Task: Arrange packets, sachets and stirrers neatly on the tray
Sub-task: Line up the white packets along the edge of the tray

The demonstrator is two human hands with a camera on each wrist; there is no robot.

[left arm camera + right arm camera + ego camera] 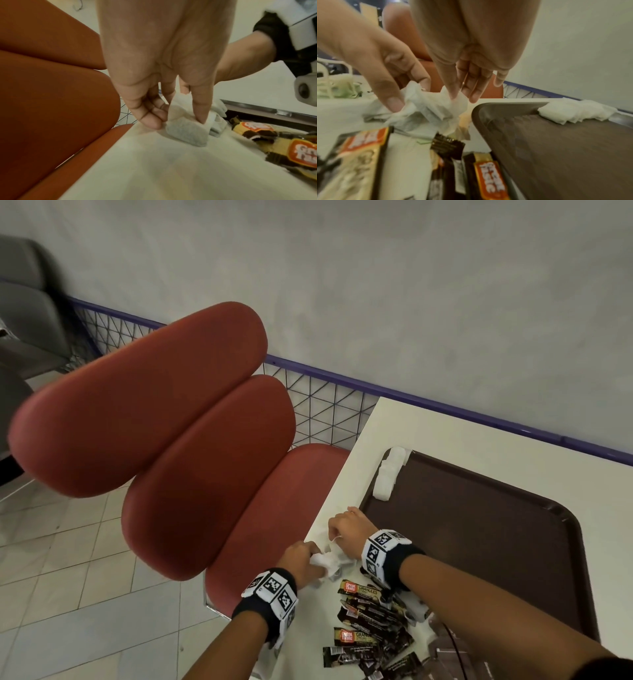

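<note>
A clump of white tea bags (327,566) lies at the white table's left edge. My left hand (308,556) pinches one side of the clump; in the left wrist view its fingertips (200,119) press a grey-filled tea bag (187,131). My right hand (339,529) pinches another bag of the same clump (426,108) between thumb and fingers (453,94). A row of tea bags (388,474) (576,112) lies along the far left rim of the brown tray (479,525) (556,142). Several dark coffee packets (370,611) (302,151) (489,175) lie piled beside the tray.
A red padded chair (171,440) stands tight against the table's left edge (329,508). Behind it runs a purple rail with wire mesh (325,405) along a grey wall. Clear plastic wrapping (445,652) lies at the near tray corner. Tiled floor lies below left.
</note>
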